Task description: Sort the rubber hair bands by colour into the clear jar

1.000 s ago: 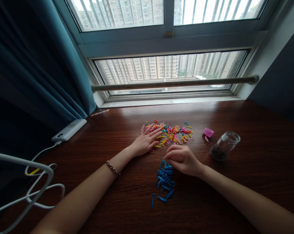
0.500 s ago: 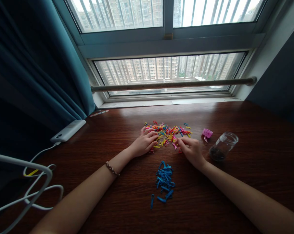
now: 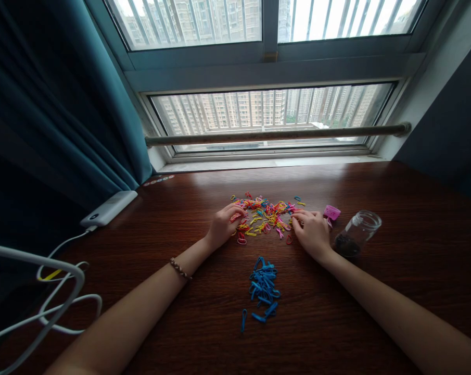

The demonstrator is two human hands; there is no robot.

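A loose pile of small multicoloured elastic bands, mostly pink, red, yellow and orange, lies spread on the dark wooden table. My left hand rests at the pile's left edge, its fingers apart and gently curved over some bands. At the right edge, my right hand has its fingers extended toward the bands, with a gap between thumb and forefinger. No band shows in either hand. Nearer to me, between my forearms, sits a separate heap of blue elastic bands, with one lying apart on its left.
Right of my right hand lie a pink plastic piece and a clear jar with something dark at its bottom. A white power bank with a cable is on the left, beside the blue curtain. A window stands behind the table.
My left hand has shifted slightly left, toward the pile's edge. My right hand has moved right, away from the pile's middle, and its pinched fingers have spread. The blue heap looks unchanged.
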